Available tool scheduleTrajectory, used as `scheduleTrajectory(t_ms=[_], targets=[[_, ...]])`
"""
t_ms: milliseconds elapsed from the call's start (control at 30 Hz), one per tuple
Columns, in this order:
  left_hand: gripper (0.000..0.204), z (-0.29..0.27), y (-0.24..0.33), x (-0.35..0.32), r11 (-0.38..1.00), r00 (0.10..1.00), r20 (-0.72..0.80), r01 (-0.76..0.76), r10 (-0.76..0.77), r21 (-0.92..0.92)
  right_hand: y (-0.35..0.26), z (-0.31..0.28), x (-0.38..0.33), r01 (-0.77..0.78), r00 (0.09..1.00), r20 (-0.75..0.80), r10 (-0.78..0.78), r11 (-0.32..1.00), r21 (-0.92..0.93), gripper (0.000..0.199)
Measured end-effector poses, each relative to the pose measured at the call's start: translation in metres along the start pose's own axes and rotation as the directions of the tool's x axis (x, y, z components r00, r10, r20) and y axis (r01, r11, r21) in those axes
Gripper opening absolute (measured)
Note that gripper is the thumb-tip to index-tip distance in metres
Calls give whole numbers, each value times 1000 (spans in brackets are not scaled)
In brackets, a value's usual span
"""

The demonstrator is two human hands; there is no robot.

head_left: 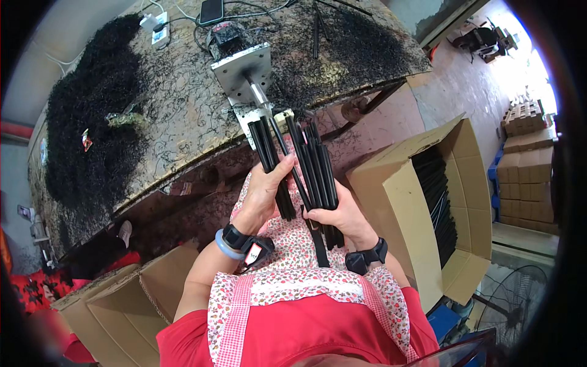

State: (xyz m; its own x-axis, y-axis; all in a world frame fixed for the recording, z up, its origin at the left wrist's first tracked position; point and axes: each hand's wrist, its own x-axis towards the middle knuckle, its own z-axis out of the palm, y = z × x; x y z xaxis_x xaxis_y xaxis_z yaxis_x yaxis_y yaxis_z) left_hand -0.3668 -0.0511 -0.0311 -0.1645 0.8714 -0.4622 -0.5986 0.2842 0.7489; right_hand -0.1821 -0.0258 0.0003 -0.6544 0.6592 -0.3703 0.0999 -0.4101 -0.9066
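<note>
My left hand (263,191) is closed round a small bundle of thin black tubes (264,145), held upright before the table edge. In my right hand (347,214) is a larger bundle of black tubes (319,174), their ends uneven. A single black tube (298,177) slants between the two bundles, its upper end close to a shiny metal spindle (258,96); whether it touches the spindle I cannot tell. My left thumb and fingers lie against this single tube. The spindle sticks out toward me from a motor (228,38) with a square metal plate (262,63).
Black shavings (92,116) heap on the worktable (177,92). A phone (211,11) and a power strip (160,35) lie at its back. An open carton (391,214) of black tubes stands right; another carton (119,306) stands left. A fan (516,300) is lower right.
</note>
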Motion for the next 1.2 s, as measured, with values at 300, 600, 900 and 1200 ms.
scheduleTrajectory(t_ms=[300, 600, 900, 1200], targets=[[28, 4, 15, 27, 999, 999, -21, -45, 45, -5, -12, -7, 32, -104, 986, 159, 56, 943, 316, 67], [31, 5, 4, 24, 996, 999, 12, -40, 39, 81, 12, 14, 20, 274, 957, -60, -285, 950, -148, 65], [28, 16, 10, 23, 999, 999, 26, 19, -20, 51, -21, 6, 8, 45, 997, -74, -33, 986, 162, 56], [29, -1, 11, 26, 997, 999, 24, 19, -21, 71, 8, -1, 21, 206, 970, -109, -218, 972, -110, 64]])
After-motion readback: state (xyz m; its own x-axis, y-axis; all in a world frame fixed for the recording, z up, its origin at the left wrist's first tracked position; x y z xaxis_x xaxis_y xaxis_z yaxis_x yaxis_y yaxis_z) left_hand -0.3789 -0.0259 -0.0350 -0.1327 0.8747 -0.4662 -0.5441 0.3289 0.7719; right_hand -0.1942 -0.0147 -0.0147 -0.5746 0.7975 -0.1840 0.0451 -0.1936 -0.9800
